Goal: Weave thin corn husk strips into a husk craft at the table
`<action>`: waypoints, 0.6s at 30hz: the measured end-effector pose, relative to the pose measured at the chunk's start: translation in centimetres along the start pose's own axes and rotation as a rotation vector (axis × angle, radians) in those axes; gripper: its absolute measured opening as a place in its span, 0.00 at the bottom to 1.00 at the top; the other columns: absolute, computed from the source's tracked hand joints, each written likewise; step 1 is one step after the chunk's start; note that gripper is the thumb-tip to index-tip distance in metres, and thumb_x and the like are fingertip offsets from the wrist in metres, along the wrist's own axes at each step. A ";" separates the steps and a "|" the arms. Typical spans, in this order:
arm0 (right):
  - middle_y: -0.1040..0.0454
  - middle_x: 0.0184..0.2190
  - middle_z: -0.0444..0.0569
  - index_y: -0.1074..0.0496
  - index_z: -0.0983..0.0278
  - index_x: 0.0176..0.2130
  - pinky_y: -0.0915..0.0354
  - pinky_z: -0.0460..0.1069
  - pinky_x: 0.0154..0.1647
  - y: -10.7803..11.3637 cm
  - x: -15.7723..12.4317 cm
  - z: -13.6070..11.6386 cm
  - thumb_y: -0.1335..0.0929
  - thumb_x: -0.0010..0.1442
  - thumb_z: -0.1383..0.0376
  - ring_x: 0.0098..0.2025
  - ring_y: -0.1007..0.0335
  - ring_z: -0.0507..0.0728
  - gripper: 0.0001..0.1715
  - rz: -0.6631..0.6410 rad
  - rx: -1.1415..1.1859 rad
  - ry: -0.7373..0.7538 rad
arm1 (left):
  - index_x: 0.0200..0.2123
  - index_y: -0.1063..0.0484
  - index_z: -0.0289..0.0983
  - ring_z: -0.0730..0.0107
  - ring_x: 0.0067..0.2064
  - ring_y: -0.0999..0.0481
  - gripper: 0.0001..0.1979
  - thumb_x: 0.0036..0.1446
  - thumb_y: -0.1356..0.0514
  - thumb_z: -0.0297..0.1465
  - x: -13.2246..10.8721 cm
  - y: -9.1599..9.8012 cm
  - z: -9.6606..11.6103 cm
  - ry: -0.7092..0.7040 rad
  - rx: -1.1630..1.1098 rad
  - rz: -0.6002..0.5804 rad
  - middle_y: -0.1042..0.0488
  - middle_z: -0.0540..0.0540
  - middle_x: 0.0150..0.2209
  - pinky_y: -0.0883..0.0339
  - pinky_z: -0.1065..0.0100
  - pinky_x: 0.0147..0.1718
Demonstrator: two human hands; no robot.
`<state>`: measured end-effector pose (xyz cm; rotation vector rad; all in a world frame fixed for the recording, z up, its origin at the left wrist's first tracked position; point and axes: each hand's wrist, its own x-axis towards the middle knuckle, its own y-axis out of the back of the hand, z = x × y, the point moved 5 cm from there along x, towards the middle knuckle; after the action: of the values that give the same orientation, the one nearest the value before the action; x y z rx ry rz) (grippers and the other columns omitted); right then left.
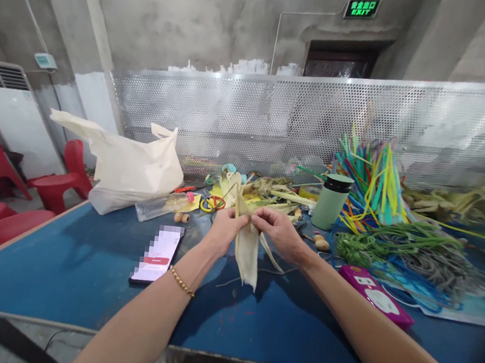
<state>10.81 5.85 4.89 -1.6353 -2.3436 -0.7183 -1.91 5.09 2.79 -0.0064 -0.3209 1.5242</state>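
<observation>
A pale, dry corn husk (246, 257) hangs between my hands over the blue table, its broad end pointing down toward me and a thin strip curling off to the right. My left hand (225, 229) pinches it near the top on the left side. From the right, my right hand (278, 230) pinches the same husk, thumb and forefinger close to the left fingertips. What lies right between the fingertips is too small to make out. A thin string (232, 282) lies on the table beneath the husk.
Left of my hands are a phone (157, 253), a clear plastic bottle (164, 205) and a white plastic bag (135, 164). Scissors (214, 203) lie behind. To the right stand a green tumbler (330, 205), colourful strips (381, 184), green cords (400, 244) and a purple box (375, 296).
</observation>
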 end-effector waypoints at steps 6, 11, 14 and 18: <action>0.30 0.23 0.44 0.30 0.65 0.28 0.38 0.48 0.31 0.2 0.2 0.5 0.29 0.53 0.54 0.26 0.36 0.51 0.17 0.130 0.011 -0.012 | 0.25 0.32 0.35 0.73 0.26 0.36 0.03 0.45 0.40 0.28 0.4 1.4 1.1 -0.225 0.536 0.226 0.32 0.51 0.24 0.45 0.70 0.26; 0.24 0.26 0.47 0.30 0.65 0.29 0.34 0.50 0.36 0.3 0.0 -0.2 0.30 0.55 0.54 0.29 0.30 0.53 0.17 0.142 0.117 -0.034 | 0.25 0.34 0.37 0.72 0.26 0.38 0.04 0.49 0.43 0.30 0.8 2.3 0.8 -0.213 0.639 0.316 0.33 0.51 0.24 0.47 0.69 0.27; 0.25 0.25 0.46 0.31 0.65 0.30 0.33 0.50 0.35 -0.1 0.0 0.1 0.29 0.54 0.53 0.28 0.31 0.52 0.18 0.134 0.185 -0.076 | 0.24 0.35 0.37 0.72 0.26 0.38 0.05 0.50 0.42 0.31 0.4 2.0 1.2 -0.235 0.667 0.310 0.34 0.52 0.23 0.47 0.69 0.27; 0.27 0.24 0.44 0.30 0.65 0.30 0.35 0.48 0.30 -0.6 -0.1 0.6 0.27 0.50 0.54 0.26 0.34 0.51 0.17 0.138 0.132 -0.077 | 0.23 0.38 0.38 0.72 0.26 0.38 0.07 0.50 0.42 0.30 -0.2 1.6 1.9 -0.260 0.699 0.344 0.35 0.52 0.22 0.47 0.69 0.28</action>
<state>10.36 5.85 4.16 -1.7735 -2.2485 -0.4711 -3.89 4.57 4.27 0.7233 0.0276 1.9144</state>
